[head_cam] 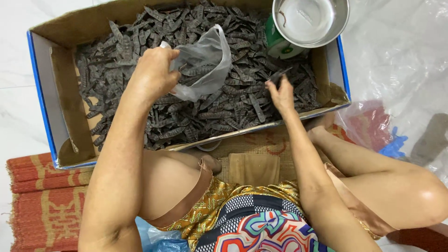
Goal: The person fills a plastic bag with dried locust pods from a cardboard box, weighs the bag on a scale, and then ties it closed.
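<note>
A person sits over a cardboard box (60, 88) filled with dark dried pods (233, 107). The left hand (154, 72) grips a clear plastic bag (205, 65), fingers closed on its rim, holding it over the pods at the box's centre. The right hand (281, 93), at three o'clock from the bag, pinches a few pods between closed fingers. A steel bowl (310, 21) rests at the box's one o'clock corner.

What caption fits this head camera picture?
Left hand holds a clear plastic bag while right hand picks dark dried pods from a cardboard box.
</note>
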